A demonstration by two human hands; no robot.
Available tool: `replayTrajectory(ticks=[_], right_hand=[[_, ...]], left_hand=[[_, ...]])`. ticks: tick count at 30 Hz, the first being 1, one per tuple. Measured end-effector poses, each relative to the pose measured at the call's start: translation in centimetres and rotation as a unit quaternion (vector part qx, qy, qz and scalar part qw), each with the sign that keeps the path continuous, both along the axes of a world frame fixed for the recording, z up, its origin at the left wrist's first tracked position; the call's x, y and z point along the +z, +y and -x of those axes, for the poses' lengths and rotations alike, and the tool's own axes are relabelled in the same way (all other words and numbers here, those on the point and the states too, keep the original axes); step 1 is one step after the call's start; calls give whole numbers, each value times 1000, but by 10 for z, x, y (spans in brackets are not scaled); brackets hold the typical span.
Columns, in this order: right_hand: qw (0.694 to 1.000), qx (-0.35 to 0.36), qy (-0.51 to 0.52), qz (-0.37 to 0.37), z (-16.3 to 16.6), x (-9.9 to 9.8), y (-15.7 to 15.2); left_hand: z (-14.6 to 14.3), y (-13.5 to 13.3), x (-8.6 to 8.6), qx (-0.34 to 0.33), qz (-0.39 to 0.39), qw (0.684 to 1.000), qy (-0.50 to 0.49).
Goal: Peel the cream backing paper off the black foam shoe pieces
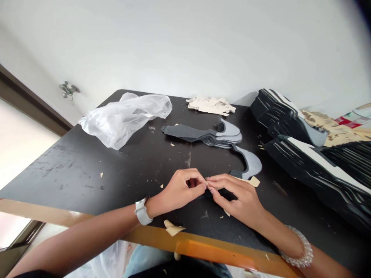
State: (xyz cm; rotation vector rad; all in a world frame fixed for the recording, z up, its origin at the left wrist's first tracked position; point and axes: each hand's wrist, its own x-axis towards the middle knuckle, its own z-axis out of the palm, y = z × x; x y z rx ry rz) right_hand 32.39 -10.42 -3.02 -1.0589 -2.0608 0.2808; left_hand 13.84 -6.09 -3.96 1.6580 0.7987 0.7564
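Note:
My left hand (182, 191) and my right hand (239, 197) meet at the fingertips above the dark table. Each is closed in a pinch, thumb against index finger. Whatever lies between the fingertips is too small and too covered to name. Just beyond my right hand is a curved grey piece (252, 164) with a dark end, partly hidden by the fingers. A beige strip (254, 181) sticks out beside that hand. Farther back lies a stack of similar curved grey and black pieces (203, 135).
A crumpled clear plastic bag (124, 116) lies at the back left. Cream strips (211, 105) are heaped near the wall. Large stacks of black pieces (313, 177) fill the right side. A beige scrap (173, 227) rests by the taped front edge (208, 251).

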Motion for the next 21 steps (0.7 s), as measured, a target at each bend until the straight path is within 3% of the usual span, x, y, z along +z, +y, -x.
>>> replayTrajectory(ticks=[7, 21], right_hand=[[999, -39, 5, 26, 3, 2, 0], [994, -18, 48, 101, -2, -7, 0]], left_hand=[[-6, -7, 4, 47, -14, 998, 31], [-6, -7, 0, 26, -89, 989, 113]])
